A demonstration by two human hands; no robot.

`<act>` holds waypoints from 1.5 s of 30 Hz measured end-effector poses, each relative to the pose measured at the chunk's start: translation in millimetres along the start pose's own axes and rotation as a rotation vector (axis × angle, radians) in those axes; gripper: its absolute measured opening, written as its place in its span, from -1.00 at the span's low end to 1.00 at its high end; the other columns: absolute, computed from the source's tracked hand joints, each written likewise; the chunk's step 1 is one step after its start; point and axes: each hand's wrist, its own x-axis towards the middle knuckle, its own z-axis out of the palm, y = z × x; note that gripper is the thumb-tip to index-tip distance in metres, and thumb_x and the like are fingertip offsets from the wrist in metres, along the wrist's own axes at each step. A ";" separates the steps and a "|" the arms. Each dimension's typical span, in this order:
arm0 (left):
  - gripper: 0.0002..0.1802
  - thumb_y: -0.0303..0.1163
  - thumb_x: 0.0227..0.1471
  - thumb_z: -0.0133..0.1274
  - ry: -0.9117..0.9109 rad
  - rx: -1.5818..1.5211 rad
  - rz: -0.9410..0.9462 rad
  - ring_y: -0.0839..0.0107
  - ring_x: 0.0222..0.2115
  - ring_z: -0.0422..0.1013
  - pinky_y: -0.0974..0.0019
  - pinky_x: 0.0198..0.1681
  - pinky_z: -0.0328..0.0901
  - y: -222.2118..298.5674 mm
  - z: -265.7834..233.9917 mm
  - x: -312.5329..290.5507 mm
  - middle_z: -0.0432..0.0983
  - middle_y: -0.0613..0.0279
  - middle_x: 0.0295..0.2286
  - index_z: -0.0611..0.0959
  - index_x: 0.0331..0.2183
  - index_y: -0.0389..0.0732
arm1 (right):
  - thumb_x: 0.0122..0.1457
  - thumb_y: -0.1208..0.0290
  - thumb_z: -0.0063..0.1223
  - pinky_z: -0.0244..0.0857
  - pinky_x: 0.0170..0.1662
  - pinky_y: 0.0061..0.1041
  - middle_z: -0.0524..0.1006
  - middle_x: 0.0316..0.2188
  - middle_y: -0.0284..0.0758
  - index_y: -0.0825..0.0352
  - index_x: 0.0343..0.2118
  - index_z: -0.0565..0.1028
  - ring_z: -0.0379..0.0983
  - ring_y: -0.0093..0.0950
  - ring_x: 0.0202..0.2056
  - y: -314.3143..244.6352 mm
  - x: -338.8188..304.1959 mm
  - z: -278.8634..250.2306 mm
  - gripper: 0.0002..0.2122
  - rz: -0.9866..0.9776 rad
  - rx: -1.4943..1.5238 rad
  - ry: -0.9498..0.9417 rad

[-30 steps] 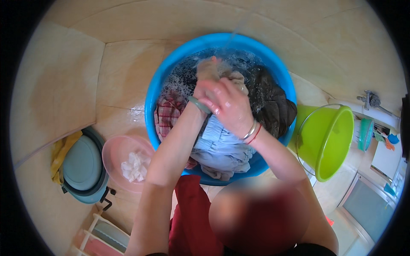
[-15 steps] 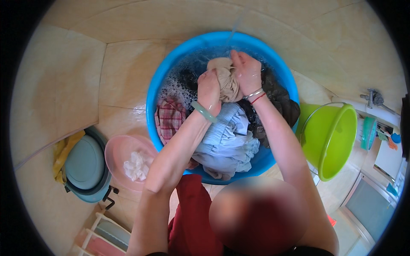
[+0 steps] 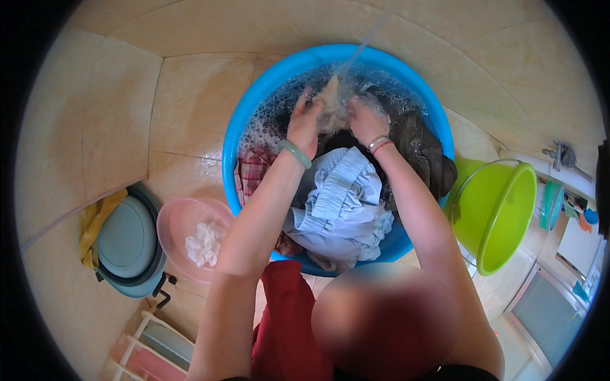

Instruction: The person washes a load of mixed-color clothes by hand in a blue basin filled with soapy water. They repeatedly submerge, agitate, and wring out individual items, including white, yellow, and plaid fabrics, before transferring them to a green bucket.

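A beige garment (image 3: 330, 103) is held between my hands, over the far part of a large blue tub (image 3: 229, 149) of sudsy water. My left hand (image 3: 304, 126) grips its left side, with some fingers lifted off the fabric. On the other side my right hand (image 3: 368, 120) is closed on the cloth, partly blurred by splashing. A thin stream of water (image 3: 363, 46) pours down onto the garment. Nearer to me in the tub lie light blue clothing (image 3: 337, 190) with a gathered waistband, a red plaid cloth (image 3: 253, 170) and, at the right, a dark garment (image 3: 416, 149).
A pink basin (image 3: 166, 232) with white cloth (image 3: 203, 244) in it stands left of the tub. Beyond it are a grey-blue folded basin (image 3: 127, 238) and a yellow cloth (image 3: 95, 222). A green bucket (image 3: 505, 219) lies tilted at right, below a wall tap (image 3: 562, 155).
The beige garment has gone from a bunched roll to a looser shape under the stream. My hands have shifted slightly, and my left fingers have opened somewhat.
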 end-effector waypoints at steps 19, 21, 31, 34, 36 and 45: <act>-0.52 0.05 0.24 -0.22 -0.673 -0.492 -0.560 0.52 -0.72 0.14 0.39 -0.67 0.11 28.4 40.8 -15.7 0.23 0.41 -0.67 0.37 -0.52 -0.13 | -0.06 0.28 0.26 0.31 -0.57 -0.48 0.38 -0.57 -0.37 0.20 -0.54 0.47 0.43 -0.38 -0.58 -114.9 -84.5 -73.4 -0.82 -0.631 0.331 0.546; -0.51 0.05 0.25 -0.25 -0.551 -0.442 -0.483 0.52 -0.71 0.15 0.41 -0.66 0.10 19.5 34.2 -12.2 0.21 0.42 -0.70 0.36 -0.54 -0.13 | -0.03 0.32 0.24 0.31 -0.58 -0.45 0.40 -0.59 -0.33 0.23 -0.54 0.47 0.43 -0.33 -0.61 -114.7 -77.2 -76.5 -0.84 -0.650 0.397 0.609; -0.72 -0.20 0.19 -0.06 0.101 -0.023 -0.026 0.61 -0.49 0.31 0.46 -0.40 0.24 26.2 55.6 -44.0 0.41 0.41 -0.51 0.53 -0.45 -0.18 | 0.17 0.42 0.02 0.26 -0.54 -0.33 0.41 -0.65 -0.10 0.38 -0.57 0.43 0.40 -0.15 -0.60 -66.7 -27.8 -73.1 -0.79 -0.414 0.514 0.624; -0.72 -0.17 0.20 -0.04 0.109 0.165 0.084 0.64 -0.44 0.34 0.49 -0.35 0.24 31.4 54.5 -39.9 0.43 0.41 -0.47 0.55 -0.37 -0.18 | 0.22 0.33 -0.05 0.31 -0.45 -0.23 0.47 -0.60 -0.13 0.35 -0.58 0.42 0.44 -0.11 -0.49 -30.8 -9.2 -49.9 -0.73 -0.223 0.460 0.533; -0.72 -0.18 0.19 -0.02 0.084 0.216 0.126 0.57 -0.28 0.38 0.44 -0.20 0.28 35.2 35.6 -25.8 0.46 0.33 -0.30 0.52 -0.20 -0.19 | 0.24 0.32 -0.05 0.32 -0.41 -0.25 0.47 -0.60 -0.12 0.38 -0.55 0.44 0.44 -0.09 -0.49 -20.3 1.7 -42.8 -0.73 -0.166 0.527 0.516; -0.15 -0.36 -0.15 0.27 -0.185 1.314 0.466 0.04 0.11 0.21 0.18 0.15 0.14 13.2 -12.0 -3.4 0.22 -0.09 0.10 0.27 0.18 -0.11 | -0.01 0.39 0.07 0.36 -0.14 -0.25 0.52 -0.24 -0.12 0.18 -0.03 0.41 0.46 -0.11 -0.19 0.8 -15.1 -22.9 -0.60 -0.100 0.248 0.138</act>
